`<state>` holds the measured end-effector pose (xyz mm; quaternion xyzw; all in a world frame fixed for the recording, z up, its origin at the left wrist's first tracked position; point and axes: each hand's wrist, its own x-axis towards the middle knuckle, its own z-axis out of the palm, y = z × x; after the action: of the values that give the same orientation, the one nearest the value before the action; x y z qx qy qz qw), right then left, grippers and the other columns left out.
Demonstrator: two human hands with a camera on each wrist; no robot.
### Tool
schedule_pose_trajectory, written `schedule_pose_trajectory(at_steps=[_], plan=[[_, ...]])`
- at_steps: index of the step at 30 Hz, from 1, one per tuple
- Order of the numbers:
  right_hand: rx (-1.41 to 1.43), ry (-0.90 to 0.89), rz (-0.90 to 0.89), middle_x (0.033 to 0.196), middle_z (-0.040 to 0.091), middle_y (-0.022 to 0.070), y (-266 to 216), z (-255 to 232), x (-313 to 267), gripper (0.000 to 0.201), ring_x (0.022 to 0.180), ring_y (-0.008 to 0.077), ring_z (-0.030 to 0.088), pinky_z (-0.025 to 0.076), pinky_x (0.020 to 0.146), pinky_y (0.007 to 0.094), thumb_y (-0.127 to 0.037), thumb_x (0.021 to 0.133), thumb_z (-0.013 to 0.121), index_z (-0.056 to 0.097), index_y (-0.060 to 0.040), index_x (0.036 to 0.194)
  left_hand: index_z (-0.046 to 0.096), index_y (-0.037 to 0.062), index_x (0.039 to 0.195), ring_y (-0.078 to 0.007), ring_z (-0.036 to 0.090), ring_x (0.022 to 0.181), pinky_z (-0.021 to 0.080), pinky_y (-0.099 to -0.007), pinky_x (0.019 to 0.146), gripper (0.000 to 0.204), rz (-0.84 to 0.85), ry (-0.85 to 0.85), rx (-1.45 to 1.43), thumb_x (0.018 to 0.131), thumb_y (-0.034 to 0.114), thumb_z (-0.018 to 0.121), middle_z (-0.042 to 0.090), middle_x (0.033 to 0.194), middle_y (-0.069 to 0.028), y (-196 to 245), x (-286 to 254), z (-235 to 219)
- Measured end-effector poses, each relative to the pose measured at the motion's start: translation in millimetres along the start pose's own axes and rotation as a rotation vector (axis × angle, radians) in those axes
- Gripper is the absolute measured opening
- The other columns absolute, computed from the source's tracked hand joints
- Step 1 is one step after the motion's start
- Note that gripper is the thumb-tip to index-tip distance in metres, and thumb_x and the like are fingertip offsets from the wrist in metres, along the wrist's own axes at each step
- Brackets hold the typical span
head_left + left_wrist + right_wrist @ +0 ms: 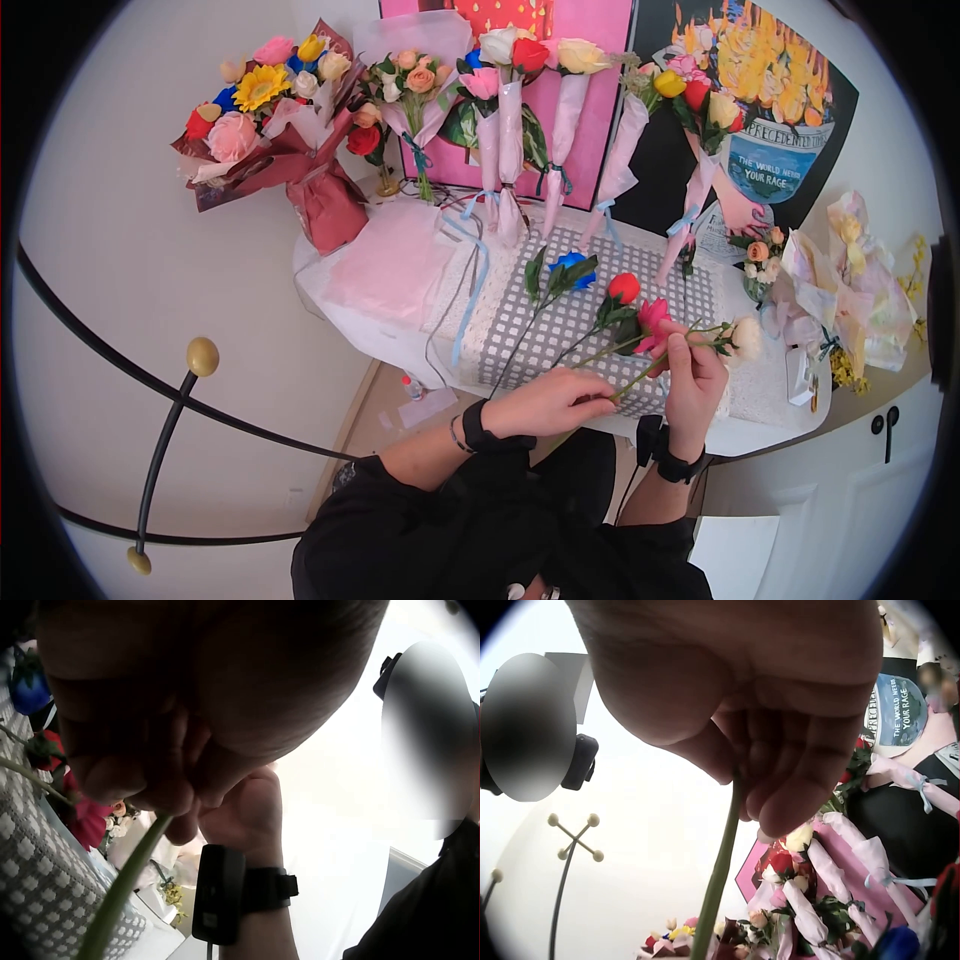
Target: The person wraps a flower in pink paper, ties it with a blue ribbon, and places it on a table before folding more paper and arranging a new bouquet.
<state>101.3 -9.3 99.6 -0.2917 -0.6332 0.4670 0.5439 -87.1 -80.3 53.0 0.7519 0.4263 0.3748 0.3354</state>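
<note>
My right hand (692, 380) pinches the green stem (724, 862) of a white flower (746, 338) between thumb and fingers, with the bloom and small leaves past the fingers at the right. My left hand (560, 400) holds the same stem lower down, its fingertips (169, 795) curled at it. On the checked cloth beyond the hands lie a pink flower (654, 322), a red rose (623, 289) and a blue rose (572, 270), their stems pointing toward me. The pink flower is right beside my right fingers.
Several pink-wrapped flowers (563, 150) lean along the back of the table (365, 330). A big bouquet in dark red paper (325, 195) stands at the left. Pink wrapping sheets (390, 265) and a blue ribbon (472, 300) lie nearby; a pale-wrapped bouquet (850, 280) is at the right.
</note>
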Motion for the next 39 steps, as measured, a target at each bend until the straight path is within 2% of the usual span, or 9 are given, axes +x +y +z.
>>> schedule_pose_trajectory(at_steps=[4,8,12,16,23,26,32,34,39], plan=[[0.054,0.063,-0.006,0.1,0.07,0.0094,6,-3,2,0.017,0.067,0.0052,0.054,0.045,0.058,0.0205,-0.004,0.099,0.057,0.067,0.009,0.097,0.069,0.0045,0.11,-0.0183,0.062,0.076,0.051,-0.0311,0.068,0.022,0.02,0.273,0.007,0.091,0.014,0.068,0.068,0.103,-0.0111,49,4,-17],[-0.122,0.086,-0.163,0.089,0.067,0.0051,4,2,6,0.018,0.067,0.0042,0.052,0.043,0.061,0.0201,-0.004,0.099,0.057,0.069,0.0078,0.106,0.068,0.0016,0.11,-0.019,0.061,0.079,0.049,-0.0316,0.066,0.025,0.414,-0.216,-0.471,0.09,0.016,0.071,0.066,0.105,-0.0097,114,-3,-48],[-0.06,0.051,-0.036,0.079,0.063,-0.0002,-1,0,2,0.022,0.068,0.0038,0.051,0.042,0.062,0.0195,-0.006,0.099,0.057,0.069,0.0044,0.114,0.067,-0.0087,0.107,-0.0287,0.065,0.08,0.053,-0.0324,0.067,0.025,0.648,-0.536,-0.824,0.093,0.012,0.066,0.064,0.105,-0.0197,150,2,-43],[-0.01,0.061,0.038,0.076,0.061,-0.0016,-4,-4,-2,0.023,0.067,0.0017,0.05,0.039,0.058,0.0179,-0.009,0.1,0.057,0.068,0.0026,0.117,0.066,-0.0075,0.097,-0.0285,0.063,0.075,0.051,-0.0342,0.063,0.015,0.975,-0.257,-0.995,0.092,0.007,0.066,0.065,0.095,-0.0179,149,15,-5],[0.039,0.111,0.006,0.087,0.064,0.0027,0,-10,-3,0.022,0.068,0.0036,0.052,0.042,0.06,0.0179,-0.009,0.1,0.057,0.067,0.0059,0.113,0.066,-0.0058,0.101,-0.0303,0.065,0.08,0.053,-0.0361,0.071,0.021,0.924,-0.322,-1.103,0.095,0.015,0.066,0.066,0.097,-0.0179,156,17,-7],[0.062,0.198,-0.006,0.094,0.066,0.0043,-1,-12,-4,0.021,0.072,0.0039,0.052,0.043,0.065,0.0182,-0.007,0.1,0.056,0.066,0.0073,0.112,0.068,-0.0023,0.105,-0.0287,0.064,0.077,0.05,-0.0355,0.07,0.02,0.648,-0.515,-0.882,0.092,0.013,0.068,0.068,0.091,-0.0129,160,30,-26],[0.083,0.289,-0.101,0.114,0.066,0.007,4,-29,-8,0.026,0.072,0.0022,0.05,0.043,0.064,0.0185,-0.006,0.101,0.052,0.061,0.0074,0.121,0.063,-0.0016,0.106,-0.0127,0.062,0.089,0.05,-0.0284,0.078,0.016,0.208,-0.211,-0.461,0.093,0.008,0.066,0.065,0.098,-0.0058,94,90,-20],[0.071,0.279,0.083,0.107,0.066,0.0041,4,-38,-12,0.03,0.069,0.0012,0.048,0.042,0.062,0.0182,-0.008,0.102,0.049,0.06,0.006,0.126,0.06,0.0002,0.112,-0.0075,0.06,0.09,0.049,-0.0254,0.078,0.02,-0.002,-0.051,-0.4,0.095,0.01,0.065,0.064,0.098,-0.0022,60,105,-8],[0.074,0.248,0.076,0.084,0.057,-0.0011,8,-49,-8,0.04,0.052,0.0016,0.043,0.036,0.046,0.017,-0.014,0.104,0.046,0.048,-0.0004,0.142,0.06,0.0015,0.112,-0.0073,0.058,0.072,0.048,-0.0248,0.067,0.026,-0.044,-0.028,-0.339,0.094,0.018,0.068,0.065,0.087,-0.0017,25,89,34]])
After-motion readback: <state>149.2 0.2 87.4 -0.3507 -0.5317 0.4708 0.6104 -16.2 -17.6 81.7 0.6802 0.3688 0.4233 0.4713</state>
